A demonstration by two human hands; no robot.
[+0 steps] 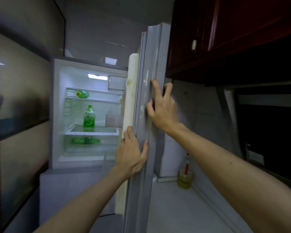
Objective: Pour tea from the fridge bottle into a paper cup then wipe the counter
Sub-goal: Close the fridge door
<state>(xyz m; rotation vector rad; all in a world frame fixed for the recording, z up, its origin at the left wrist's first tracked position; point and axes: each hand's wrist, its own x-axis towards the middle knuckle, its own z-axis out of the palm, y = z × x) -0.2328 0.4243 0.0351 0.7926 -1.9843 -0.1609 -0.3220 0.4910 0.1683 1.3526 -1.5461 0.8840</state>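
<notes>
The fridge stands open, its grey door (151, 68) swung out edge-on toward me. My left hand (131, 153) grips the door's edge low down, fingers on the inner side and thumb on the outer face. My right hand (161, 105) rests higher on the door's outer face with fingers spread. Inside the lit fridge a green tea bottle (89, 116) stands upright on a glass shelf. A second green bottle (82, 94) lies on the upper shelf and a third green bottle (86, 140) lies in the lower drawer. No paper cup is in view.
A white counter (178, 207) runs along the right of the door, with a bottle of yellow oil (185, 174) at its back. Dark red wall cabinets (225, 31) hang above. A dark range hood (267, 115) is at the right. A tiled wall is at the left.
</notes>
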